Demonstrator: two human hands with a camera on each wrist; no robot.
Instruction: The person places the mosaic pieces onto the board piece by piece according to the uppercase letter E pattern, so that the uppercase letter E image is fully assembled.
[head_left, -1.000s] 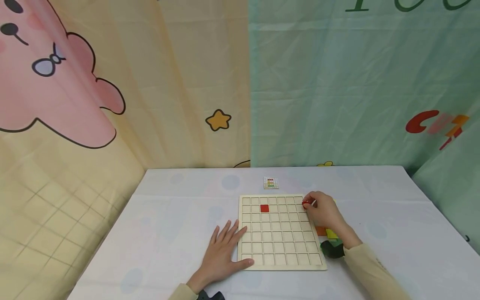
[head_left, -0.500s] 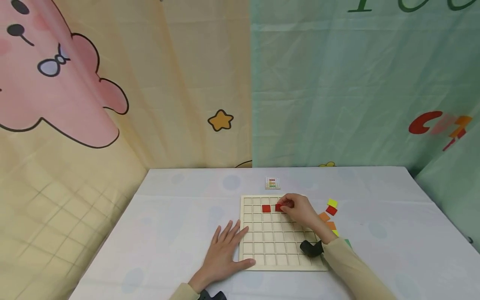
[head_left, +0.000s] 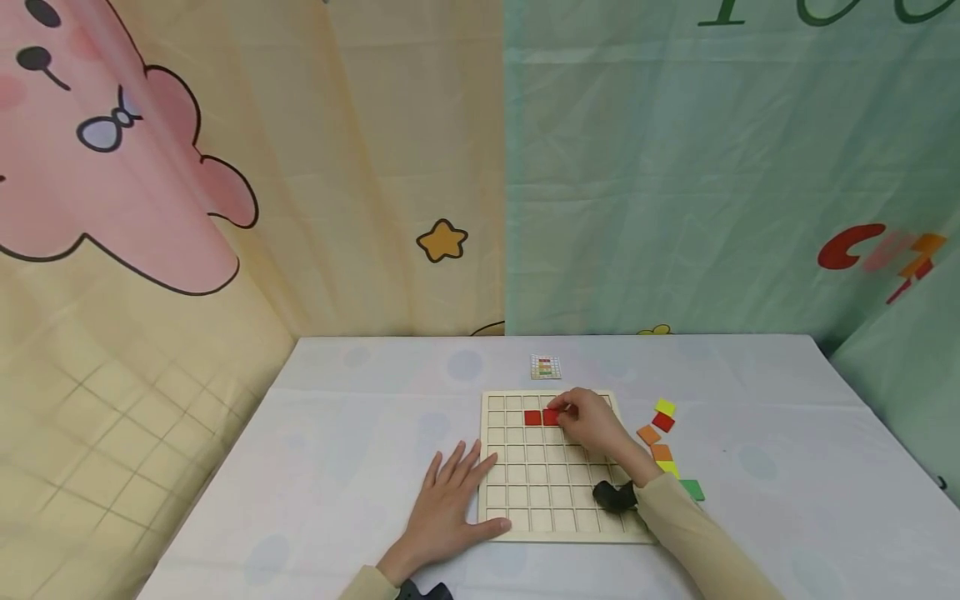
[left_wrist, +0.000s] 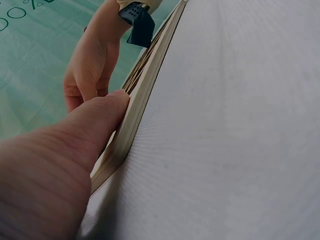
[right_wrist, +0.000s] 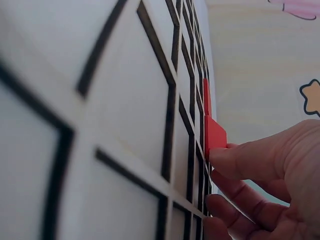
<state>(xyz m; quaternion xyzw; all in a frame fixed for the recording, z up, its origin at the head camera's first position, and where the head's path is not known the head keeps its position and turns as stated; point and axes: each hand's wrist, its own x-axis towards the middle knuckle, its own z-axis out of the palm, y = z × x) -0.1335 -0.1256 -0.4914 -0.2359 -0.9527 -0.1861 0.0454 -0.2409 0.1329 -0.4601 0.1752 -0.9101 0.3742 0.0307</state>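
A pale wooden grid board (head_left: 536,475) lies on the table, with one red tile (head_left: 532,417) in its second row. Directly right of that tile, the right hand (head_left: 595,425) pinches a second red tile (head_left: 551,417) between thumb and fingers; in the right wrist view this tile (right_wrist: 215,137) stands slightly proud of the grid beside the other. The left hand (head_left: 444,508) rests with spread fingers at the board's left edge, and its thumb lies on the front left corner. In the left wrist view that thumb touches the board's rim (left_wrist: 137,107).
A small patterned card (head_left: 545,367) lies behind the board. Right of the board are loose tiles: yellow (head_left: 665,407), red (head_left: 663,422), orange (head_left: 648,435) and green (head_left: 693,490), among others. Printed curtains hang behind the table.
The right hand has carried the second red tile leftward from the board's right edge to beside the first one. Loose tiles at the right have come into fuller view. The left hand stays in place.
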